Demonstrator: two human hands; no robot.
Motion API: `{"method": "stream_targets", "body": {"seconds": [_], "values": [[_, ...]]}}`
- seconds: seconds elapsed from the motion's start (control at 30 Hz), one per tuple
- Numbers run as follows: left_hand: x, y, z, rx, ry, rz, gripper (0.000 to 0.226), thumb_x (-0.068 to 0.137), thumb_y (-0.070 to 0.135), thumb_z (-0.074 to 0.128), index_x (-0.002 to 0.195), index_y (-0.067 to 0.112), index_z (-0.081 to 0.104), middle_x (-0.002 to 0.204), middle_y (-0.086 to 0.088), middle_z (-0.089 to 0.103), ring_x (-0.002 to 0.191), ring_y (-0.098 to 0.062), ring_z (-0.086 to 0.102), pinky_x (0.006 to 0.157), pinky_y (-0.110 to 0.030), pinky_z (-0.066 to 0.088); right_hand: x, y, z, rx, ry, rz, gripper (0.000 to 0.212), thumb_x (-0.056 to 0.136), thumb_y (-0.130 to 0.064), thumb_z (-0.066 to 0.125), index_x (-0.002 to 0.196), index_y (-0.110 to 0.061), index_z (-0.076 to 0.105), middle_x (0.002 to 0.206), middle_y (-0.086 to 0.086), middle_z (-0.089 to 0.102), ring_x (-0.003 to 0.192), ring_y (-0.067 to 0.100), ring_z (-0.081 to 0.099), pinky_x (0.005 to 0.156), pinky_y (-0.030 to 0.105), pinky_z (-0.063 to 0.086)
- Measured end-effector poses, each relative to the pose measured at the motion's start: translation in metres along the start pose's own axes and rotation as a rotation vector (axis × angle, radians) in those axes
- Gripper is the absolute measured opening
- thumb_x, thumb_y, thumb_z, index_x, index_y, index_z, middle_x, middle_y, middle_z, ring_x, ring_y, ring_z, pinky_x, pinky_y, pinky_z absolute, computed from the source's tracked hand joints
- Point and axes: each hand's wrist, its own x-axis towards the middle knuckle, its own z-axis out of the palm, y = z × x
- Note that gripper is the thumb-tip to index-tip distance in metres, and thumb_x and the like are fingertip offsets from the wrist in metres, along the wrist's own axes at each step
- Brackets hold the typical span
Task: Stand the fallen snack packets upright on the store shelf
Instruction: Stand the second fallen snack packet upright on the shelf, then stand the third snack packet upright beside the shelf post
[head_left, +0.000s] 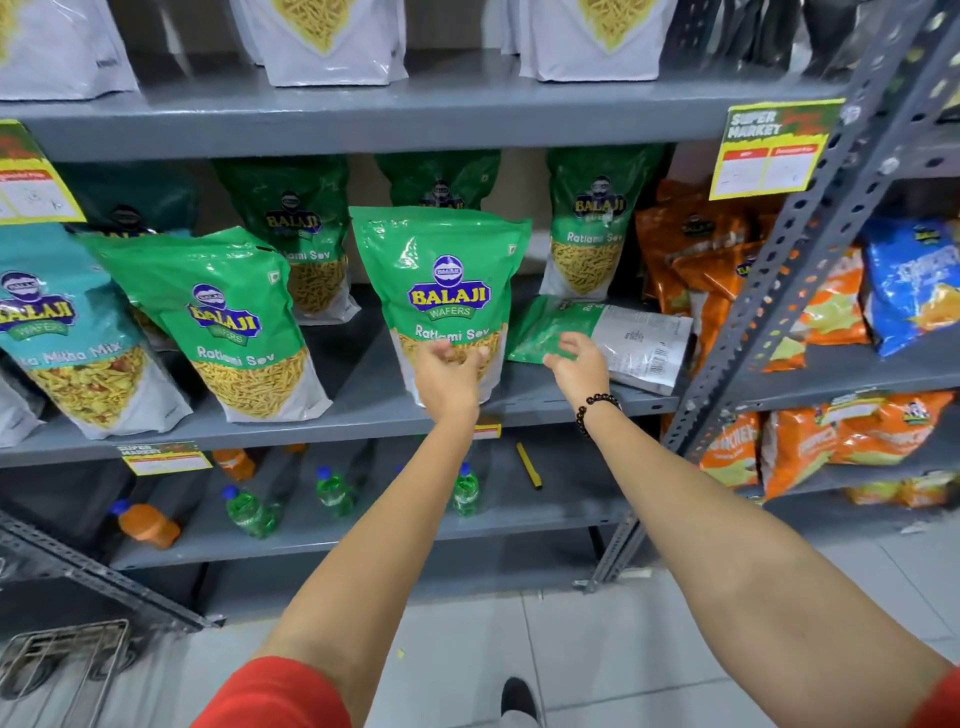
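A green Ratlami Sev packet (447, 291) stands upright near the front of the grey middle shelf (363, 415). My left hand (447, 379) rests against its lower front with the fingers loosely curled, not gripping it. To its right another green packet (613, 338) lies flat on its front, its white back label facing up. My right hand (576, 364), with a beaded bracelet on the wrist, hovers open over the near left end of that fallen packet, fingertips at its edge.
More green packets (234, 322) and a teal mix packet (62, 332) stand to the left. Orange packets (711, 270) lean at the right beside a slotted steel upright (789, 291). Bottles (465, 488) lie on the shelf below. A shelf of white packets runs overhead.
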Motion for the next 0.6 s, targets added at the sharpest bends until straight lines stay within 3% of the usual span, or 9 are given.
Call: {"method": "stream_targets", "body": {"seconds": [0.1,0.2,0.33,0.47,0.6], "values": [[-0.015,0.005,0.035,-0.059,-0.115,-0.019,0.037,0.070,0.021,0.078,0.096,0.010,0.054,0.094,-0.008,0.061,0.088,-0.022,0.057,0.086,-0.033,0.044,0.010,0.003,-0.024,-0.054,0.021,-0.003,0.048,0.083,-0.009,0.059,0.130,-0.006,0.049,0.136,0.013,0.055,0.126,0.025,0.050,0.108,0.037,0.040],[-0.024,0.005,0.071,-0.054,-0.209,-0.112,0.049,0.075,0.029,0.074,0.111,0.002,0.054,0.116,-0.014,0.062,0.108,-0.028,0.057,0.090,-0.032,0.041,0.030,0.005,-0.045,-0.083,0.044,0.000,0.048,0.082,-0.008,0.060,0.129,-0.005,0.051,0.135,0.013,0.056,0.127,0.026,0.050,0.108,0.039,0.040],[-0.014,0.005,0.119,-0.027,-0.313,-0.394,0.079,0.079,0.047,0.065,0.136,0.001,0.035,0.137,-0.016,0.047,0.123,-0.034,0.047,0.102,-0.037,0.040,0.070,0.010,-0.067,-0.152,0.035,-0.006,0.046,0.083,-0.009,0.057,0.129,-0.004,0.050,0.135,0.018,0.055,0.126,0.033,0.049,0.108,0.042,0.040],[0.006,0.004,0.151,-0.061,-0.216,-0.573,0.083,0.080,0.048,0.063,0.139,-0.001,0.031,0.142,-0.016,0.043,0.124,-0.034,0.047,0.101,-0.041,0.043,0.114,0.009,-0.080,-0.365,-0.047,-0.048,0.026,0.088,-0.016,0.054,0.113,-0.009,0.057,0.114,0.019,0.060,0.115,0.037,0.056,0.084,0.031,0.046],[0.023,0.001,0.175,-0.143,-0.102,-0.711,0.081,0.083,0.046,0.059,0.142,0.001,0.026,0.148,-0.014,0.034,0.132,-0.031,0.038,0.104,-0.039,0.036,0.164,0.010,-0.087,-0.534,-0.086,-0.015,0.038,0.092,-0.025,0.050,0.124,-0.005,0.054,0.132,0.020,0.055,0.120,0.036,0.053,0.097,0.035,0.045]]}}
